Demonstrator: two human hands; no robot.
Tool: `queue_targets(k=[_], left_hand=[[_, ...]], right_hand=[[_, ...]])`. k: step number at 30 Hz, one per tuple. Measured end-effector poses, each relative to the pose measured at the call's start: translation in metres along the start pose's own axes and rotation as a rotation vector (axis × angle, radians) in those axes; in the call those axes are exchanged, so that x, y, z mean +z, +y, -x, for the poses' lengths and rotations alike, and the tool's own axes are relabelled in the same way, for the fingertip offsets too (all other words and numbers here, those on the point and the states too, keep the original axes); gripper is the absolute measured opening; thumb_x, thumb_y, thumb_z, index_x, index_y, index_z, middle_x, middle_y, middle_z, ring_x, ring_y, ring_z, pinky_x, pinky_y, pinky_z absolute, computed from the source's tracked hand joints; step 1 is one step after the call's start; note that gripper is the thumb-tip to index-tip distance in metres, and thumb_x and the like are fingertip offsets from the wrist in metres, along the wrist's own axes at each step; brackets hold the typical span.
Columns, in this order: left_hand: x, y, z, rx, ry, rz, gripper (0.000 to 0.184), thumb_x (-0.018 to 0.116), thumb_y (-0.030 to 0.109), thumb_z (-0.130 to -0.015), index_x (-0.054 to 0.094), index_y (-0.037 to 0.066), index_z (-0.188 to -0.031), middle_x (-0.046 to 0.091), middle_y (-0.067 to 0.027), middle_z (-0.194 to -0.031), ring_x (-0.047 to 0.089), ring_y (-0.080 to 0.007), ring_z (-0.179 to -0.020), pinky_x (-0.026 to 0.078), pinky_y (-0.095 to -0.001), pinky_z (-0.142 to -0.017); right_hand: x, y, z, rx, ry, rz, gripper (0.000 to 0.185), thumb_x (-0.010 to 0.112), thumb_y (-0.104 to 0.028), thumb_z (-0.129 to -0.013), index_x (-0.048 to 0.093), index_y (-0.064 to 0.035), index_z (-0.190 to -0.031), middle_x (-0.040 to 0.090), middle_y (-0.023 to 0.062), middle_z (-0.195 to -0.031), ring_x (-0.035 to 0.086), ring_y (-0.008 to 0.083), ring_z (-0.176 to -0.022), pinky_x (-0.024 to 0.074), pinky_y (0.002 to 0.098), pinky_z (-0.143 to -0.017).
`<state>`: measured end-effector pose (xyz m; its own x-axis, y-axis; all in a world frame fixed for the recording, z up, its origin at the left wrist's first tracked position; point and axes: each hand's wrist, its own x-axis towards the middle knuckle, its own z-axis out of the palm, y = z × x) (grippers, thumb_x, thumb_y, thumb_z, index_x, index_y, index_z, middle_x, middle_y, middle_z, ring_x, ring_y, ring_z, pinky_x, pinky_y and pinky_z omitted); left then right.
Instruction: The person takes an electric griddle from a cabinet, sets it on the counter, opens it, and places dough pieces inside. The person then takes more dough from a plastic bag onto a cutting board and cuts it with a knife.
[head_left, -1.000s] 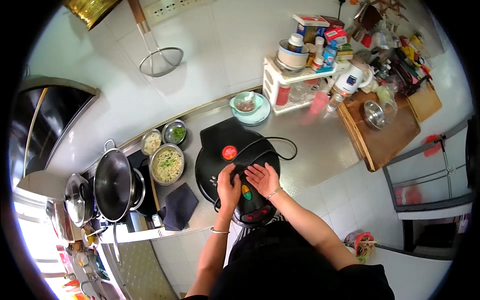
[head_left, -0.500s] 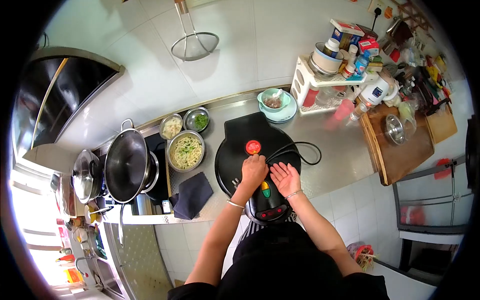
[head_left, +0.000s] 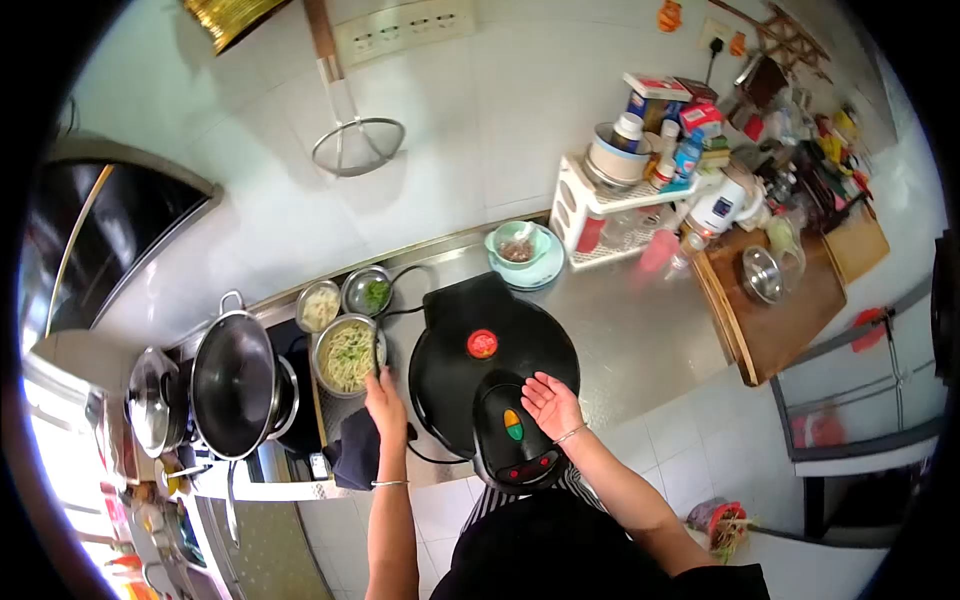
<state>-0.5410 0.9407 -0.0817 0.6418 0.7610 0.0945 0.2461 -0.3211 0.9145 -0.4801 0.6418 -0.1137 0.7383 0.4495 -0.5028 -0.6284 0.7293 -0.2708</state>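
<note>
Left of my grip a wok (head_left: 235, 385) is sitting, then a metal bowl (head_left: 348, 355) and a dark cloth (head_left: 355, 452) are lying beside my left hand (head_left: 387, 408), which is pinching a black cord (head_left: 377, 350). Right of that grip a black griddle (head_left: 465, 372) is resting on the counter (head_left: 630, 345), and over its right side my right hand (head_left: 553, 407) is hovering palm up, fingers loosely extended.

On my feed I have the griddle (head_left: 445, 370) on the bench (head_left: 640, 345), three bowls (head_left: 318, 362) and then the wok (head_left: 235, 385) to its left, a smaller bowl (head_left: 514, 265) on a plate (head_left: 549, 268) behind, the rack (head_left: 568, 215) and board (head_left: 800, 325) rightward.
</note>
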Motion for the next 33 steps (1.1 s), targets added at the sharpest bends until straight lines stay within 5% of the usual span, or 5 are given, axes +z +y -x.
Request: queue_targets(k=[13, 15, 16, 20, 33], left_hand=[[0.027, -0.047, -0.022, 0.072, -0.205, -0.288, 0.029, 0.045, 0.026, -0.094, 0.057, -0.001, -0.099, 0.058, -0.0166, -0.075, 0.057, -0.0304, -0.071, 0.043, -0.0397, -0.066], [0.039, -0.076, -0.027, 0.281, 0.002, -0.314, 0.036, 0.042, 0.031, -0.094, 0.057, -0.001, -0.102, 0.06, -0.018, -0.082, 0.058, -0.0326, -0.076, 0.044, -0.0393, -0.072], [0.029, -0.054, -0.026, -0.004, -0.21, -0.279, 0.047, 0.04, 0.034, -0.094, 0.053, -0.003, -0.119, 0.062, -0.0214, -0.105, 0.059, -0.0332, -0.096, 0.044, -0.0381, -0.085], [0.035, -0.093, -0.037, -0.139, -0.319, -0.235, 0.053, 0.036, 0.04, -0.095, 0.051, -0.004, -0.121, 0.057, -0.0224, -0.116, 0.053, -0.0339, -0.111, 0.039, -0.0351, -0.094], [0.047, -0.089, -0.022, -0.754, -0.542, 0.641, 0.069, 0.04, 0.055, -0.09, 0.045, -0.001, -0.129, 0.05, -0.0116, -0.129, 0.049, -0.0244, -0.116, 0.035, -0.0298, -0.101]], right_hand=[[0.0, 0.006, 0.006, -0.031, -0.017, 0.022, 0.024, 0.05, -0.019, -0.09, 0.056, -0.0051, -0.108, 0.064, 0.0133, -0.103, 0.062, 0.0272, -0.097, 0.0496, 0.0429, -0.088], [-0.001, 0.006, 0.006, -0.057, -0.024, -0.005, 0.024, 0.051, -0.019, -0.09, 0.056, -0.005, -0.108, 0.064, 0.0132, -0.103, 0.062, 0.027, -0.097, 0.0495, 0.0429, -0.088], [-0.002, 0.006, 0.006, -0.062, -0.029, -0.014, 0.024, 0.051, -0.02, -0.09, 0.056, -0.0049, -0.109, 0.063, 0.0131, -0.103, 0.062, 0.0269, -0.097, 0.0495, 0.0429, -0.088], [-0.001, 0.005, 0.007, -0.064, -0.011, -0.027, 0.026, 0.054, -0.02, -0.088, 0.056, -0.0046, -0.109, 0.063, 0.0129, -0.104, 0.062, 0.0266, -0.097, 0.0498, 0.043, -0.087], [-0.06, -0.039, -0.018, -0.709, 0.462, 0.631, 0.024, 0.051, -0.022, -0.089, 0.054, -0.0042, -0.106, 0.059, 0.0048, -0.103, 0.057, 0.013, -0.092, 0.0476, 0.0253, -0.08]])
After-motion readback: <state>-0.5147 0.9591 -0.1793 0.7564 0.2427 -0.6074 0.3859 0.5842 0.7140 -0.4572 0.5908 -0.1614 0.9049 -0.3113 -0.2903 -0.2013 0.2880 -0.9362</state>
